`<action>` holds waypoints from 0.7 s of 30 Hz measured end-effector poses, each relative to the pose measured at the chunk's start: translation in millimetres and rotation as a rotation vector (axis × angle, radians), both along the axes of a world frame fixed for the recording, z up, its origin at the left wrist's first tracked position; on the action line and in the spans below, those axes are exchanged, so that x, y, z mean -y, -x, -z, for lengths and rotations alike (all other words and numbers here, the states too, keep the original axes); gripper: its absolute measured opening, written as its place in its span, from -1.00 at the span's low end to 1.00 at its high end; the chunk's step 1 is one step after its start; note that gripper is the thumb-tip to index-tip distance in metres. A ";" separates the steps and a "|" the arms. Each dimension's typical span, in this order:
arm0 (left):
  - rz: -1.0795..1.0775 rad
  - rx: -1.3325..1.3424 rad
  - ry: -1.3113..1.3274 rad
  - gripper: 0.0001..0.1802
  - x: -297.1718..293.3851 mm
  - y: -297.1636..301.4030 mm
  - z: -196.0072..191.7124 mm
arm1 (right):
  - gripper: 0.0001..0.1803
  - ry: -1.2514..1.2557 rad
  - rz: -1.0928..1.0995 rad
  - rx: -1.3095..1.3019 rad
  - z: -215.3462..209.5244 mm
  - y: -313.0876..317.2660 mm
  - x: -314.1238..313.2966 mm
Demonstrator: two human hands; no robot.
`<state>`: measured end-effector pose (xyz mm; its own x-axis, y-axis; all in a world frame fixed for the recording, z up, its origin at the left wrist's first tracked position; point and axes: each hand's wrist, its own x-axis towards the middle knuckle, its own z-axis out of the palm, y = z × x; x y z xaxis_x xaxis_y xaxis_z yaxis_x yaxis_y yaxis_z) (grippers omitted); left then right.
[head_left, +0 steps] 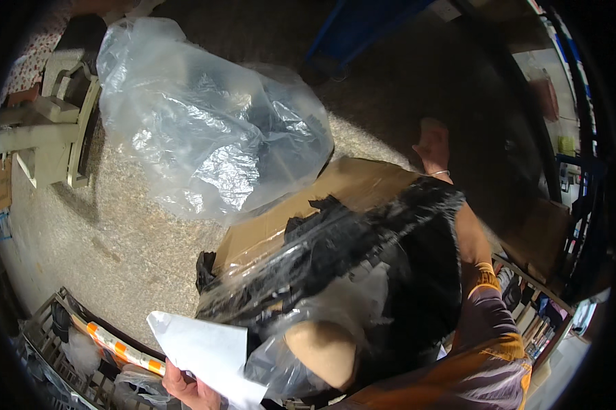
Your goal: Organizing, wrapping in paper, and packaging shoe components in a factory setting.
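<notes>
My left hand [188,391] is closed on a white sheet of paper [202,348] at the lower edge, near the box's left side. In front of me stands an open cardboard box [383,179], its sides covered with black plastic and clear tape. Crumpled clear plastic wrap [362,290] fills part of it. Among the wrap sits a smooth, tan, rounded object [325,352] whose kind I cannot make out. Beyond the box a large clear plastic bag [212,130] lies on the floor, its contents blurred. My right hand does not show.
My bare right foot [432,140], with a thin band at the ankle, extends past the box's right side. A pale plastic chair [58,130] stands at the left. Racks hold bagged goods [82,352] at lower left and packed items [526,307] at right. A blue frame [359,31] is at the back.
</notes>
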<state>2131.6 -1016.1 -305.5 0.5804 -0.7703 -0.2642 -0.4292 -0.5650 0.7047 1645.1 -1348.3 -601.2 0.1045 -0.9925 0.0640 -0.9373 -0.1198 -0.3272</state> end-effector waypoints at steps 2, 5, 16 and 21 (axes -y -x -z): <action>-0.075 -0.010 -0.057 -0.70 -4.1 -3.8 -20.2 | -0.57 0.145 0.063 -0.011 -42.7 -3.8 -5.4; -0.076 -0.011 -0.037 -0.70 -2.9 -9.7 -54.7 | -0.74 0.243 0.069 0.054 -115.5 -16.8 -19.9; 0.130 -0.386 0.122 -0.76 15.0 -3.5 -210.9 | -0.48 -0.124 -0.123 0.397 -491.2 -92.1 -201.9; 0.211 -0.530 0.156 -0.75 35.5 17.6 -285.7 | -0.43 0.131 0.362 0.899 -614.9 -64.5 -253.3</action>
